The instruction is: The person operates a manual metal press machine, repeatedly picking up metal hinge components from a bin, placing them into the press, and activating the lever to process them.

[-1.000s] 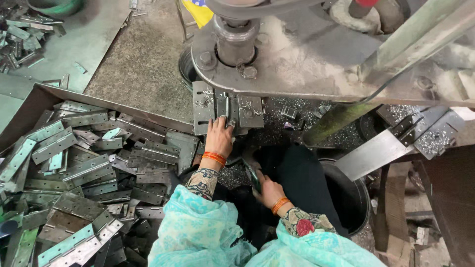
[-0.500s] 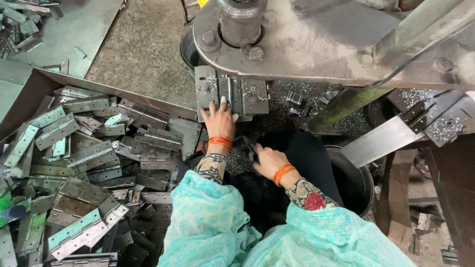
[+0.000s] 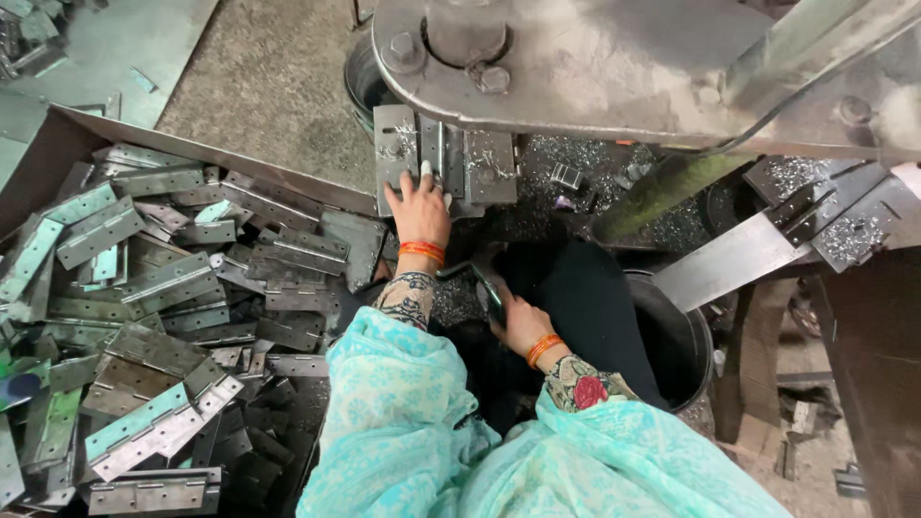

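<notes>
A heavy grey press [image 3: 614,67] was seen overhanging the work, its steel plates [image 3: 446,163] set just beyond the fingertips of the left hand [image 3: 420,206]. A big heap of metal hinges [image 3: 163,288] was spread in a tray well to the outer side of those fingers, and a dark bucket [image 3: 686,336] was placed beyond the right hand [image 3: 518,321], away from its knuckles. Metal shavings [image 3: 566,158] were scattered just past the plates.

The left fingers were laid flat and spread on a hinge [image 3: 432,158] held against the plates, pressing rather than clenched. The right fingers were curled around a dark hinge [image 3: 489,288], which was held low over the lap, near the left wrist; how tightly it was gripped could not quite be told, as it was in shadow.

A pinch was judged the main risk, since the left fingertips were kept directly under the press head. Cuts could also be caused by the sharp shavings beside the fingertips, and the part could be mis-seated if the flat hold slipped.
</notes>
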